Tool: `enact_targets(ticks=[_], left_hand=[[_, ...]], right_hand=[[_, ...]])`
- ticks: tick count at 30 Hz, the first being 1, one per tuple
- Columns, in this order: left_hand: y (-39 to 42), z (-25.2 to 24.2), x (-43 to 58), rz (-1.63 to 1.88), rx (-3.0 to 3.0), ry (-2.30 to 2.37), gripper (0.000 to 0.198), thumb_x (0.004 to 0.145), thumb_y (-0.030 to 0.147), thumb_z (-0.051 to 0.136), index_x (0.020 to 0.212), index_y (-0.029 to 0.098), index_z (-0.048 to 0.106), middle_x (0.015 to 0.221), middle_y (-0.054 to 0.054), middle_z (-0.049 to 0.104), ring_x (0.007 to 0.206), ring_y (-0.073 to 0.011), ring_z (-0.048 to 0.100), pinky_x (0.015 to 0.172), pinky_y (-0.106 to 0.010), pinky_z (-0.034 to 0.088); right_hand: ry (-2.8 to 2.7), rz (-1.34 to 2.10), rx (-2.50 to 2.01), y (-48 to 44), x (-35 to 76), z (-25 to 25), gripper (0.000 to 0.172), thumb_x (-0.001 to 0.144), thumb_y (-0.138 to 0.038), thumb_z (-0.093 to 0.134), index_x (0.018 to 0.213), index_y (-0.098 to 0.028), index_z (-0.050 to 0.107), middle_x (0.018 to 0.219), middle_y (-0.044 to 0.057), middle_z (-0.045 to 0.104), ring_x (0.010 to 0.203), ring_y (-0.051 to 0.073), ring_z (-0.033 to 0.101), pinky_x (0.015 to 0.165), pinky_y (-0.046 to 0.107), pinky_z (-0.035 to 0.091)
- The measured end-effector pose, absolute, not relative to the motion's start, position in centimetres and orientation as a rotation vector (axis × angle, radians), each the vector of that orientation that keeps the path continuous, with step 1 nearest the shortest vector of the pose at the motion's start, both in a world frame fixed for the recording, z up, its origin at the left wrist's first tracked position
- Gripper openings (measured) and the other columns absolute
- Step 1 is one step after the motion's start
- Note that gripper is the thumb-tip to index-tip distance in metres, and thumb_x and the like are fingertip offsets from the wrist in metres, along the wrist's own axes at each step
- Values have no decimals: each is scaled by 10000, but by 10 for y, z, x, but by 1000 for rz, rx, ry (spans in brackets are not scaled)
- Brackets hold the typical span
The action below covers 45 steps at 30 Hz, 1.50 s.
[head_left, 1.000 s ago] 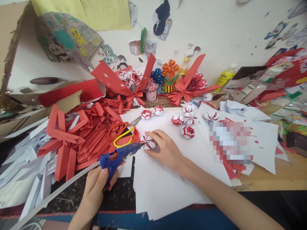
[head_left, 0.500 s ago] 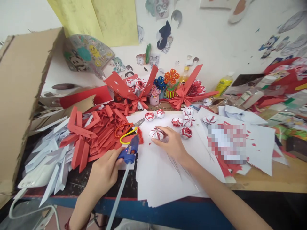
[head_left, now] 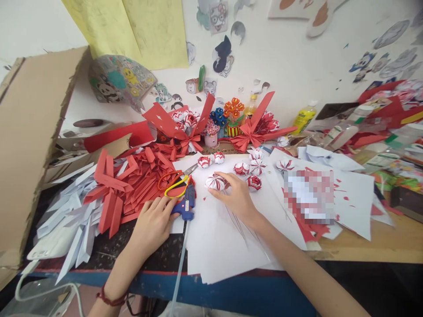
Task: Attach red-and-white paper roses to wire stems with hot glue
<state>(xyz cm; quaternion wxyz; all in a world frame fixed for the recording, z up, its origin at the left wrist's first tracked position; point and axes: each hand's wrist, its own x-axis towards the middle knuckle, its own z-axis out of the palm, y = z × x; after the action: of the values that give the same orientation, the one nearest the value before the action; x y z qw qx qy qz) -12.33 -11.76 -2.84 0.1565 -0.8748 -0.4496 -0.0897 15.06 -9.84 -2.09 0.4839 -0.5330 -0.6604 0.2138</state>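
My left hand [head_left: 157, 219] has its fingers on the handle of a blue glue gun [head_left: 187, 204], which has a pale glue stick [head_left: 180, 268] trailing from its back over the table edge. The gun lies beside scissors with orange and yellow handles [head_left: 175, 182]. My right hand [head_left: 238, 197] pinches a red and white striped paper ball [head_left: 215, 182] between thumb and fingers, above white sheets [head_left: 228, 246]. Thin wires show beneath my right hand. Several similar paper flowers [head_left: 257, 166] rest on the sheets just beyond it.
Folded red paper strips [head_left: 140, 185] and white strips [head_left: 81, 220] are piled at the left, near a cardboard panel [head_left: 36, 132]. Red-wrapped bouquets [head_left: 190, 125] stand along the wall. Bottles [head_left: 306, 115] and red paper scraps [head_left: 313, 229] are at the right.
My left hand and the glue gun have shifted slightly right, and the gun's trailing stick has swung to a steeper angle. My right hand still holds the paper ball. The camera view has shifted slightly.
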Motion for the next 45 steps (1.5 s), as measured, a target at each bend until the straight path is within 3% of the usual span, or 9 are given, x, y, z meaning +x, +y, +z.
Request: enact_targets(ticks=[7, 12, 15, 18, 25, 35, 45], left_hand=[[-127, -1, -125, -290, -2474, -1289, 480, 992, 482, 469, 1346, 162, 511, 1243, -142, 621, 1088, -311, 558, 871, -423, 392], [-140, 33, -71, -385, -2645, -805, 225, 1013, 243, 468, 1184, 192, 606, 1070, -73, 670, 971, -240, 563, 813, -373, 380], [-140, 31, -30, -269, -2714, -398, 161, 977, 128, 486, 973, 155, 645, 807, -35, 630, 775, -203, 546, 707, -352, 371], [-130, 16, -3, -218, -2660, -238, 158, 949, 86, 497, 883, 126, 635, 782, -46, 614, 731, -203, 538, 632, -353, 358], [-98, 4, 8, -84, -2645, -264, 126, 938, 71, 512, 938, 110, 631, 864, -68, 662, 792, -217, 603, 641, -359, 410], [-91, 1, 9, -190, -2481, 63, 174, 877, 42, 515, 753, 135, 595, 678, -45, 582, 583, -187, 543, 538, -335, 355], [-85, 13, 0, -290, -2441, 69, 170, 923, 81, 494, 782, 152, 557, 681, -16, 556, 574, -165, 513, 516, -319, 339]], right_hand=[[-1523, 427, -1311, -99, 155, -15, 470, 794, -358, 773, 1221, -200, 655, 1176, 74, 678, 1034, 219, 640, 941, 366, 500], [-1502, 372, -1315, -96, 157, -17, 478, 798, -342, 767, 1238, -201, 644, 1167, 69, 672, 1012, 217, 636, 937, 371, 501], [-1522, 339, -1291, -94, 159, -19, 475, 798, -336, 766, 1235, -195, 643, 1144, 70, 672, 998, 217, 637, 925, 364, 507], [-1542, 310, -1284, -92, 160, -20, 472, 795, -317, 769, 1230, -184, 642, 1128, 75, 669, 981, 217, 638, 918, 360, 508], [-1521, 260, -1311, -91, 163, -19, 478, 797, -325, 768, 1235, -183, 639, 1064, 59, 665, 892, 198, 626, 845, 335, 515], [-1523, 252, -1312, -90, 165, -20, 472, 801, -329, 760, 1238, -205, 632, 1123, 72, 669, 972, 219, 637, 883, 348, 518], [-1514, 260, -1325, -91, 165, -18, 463, 802, -295, 761, 1234, -190, 633, 1118, 77, 664, 989, 222, 635, 903, 358, 508]])
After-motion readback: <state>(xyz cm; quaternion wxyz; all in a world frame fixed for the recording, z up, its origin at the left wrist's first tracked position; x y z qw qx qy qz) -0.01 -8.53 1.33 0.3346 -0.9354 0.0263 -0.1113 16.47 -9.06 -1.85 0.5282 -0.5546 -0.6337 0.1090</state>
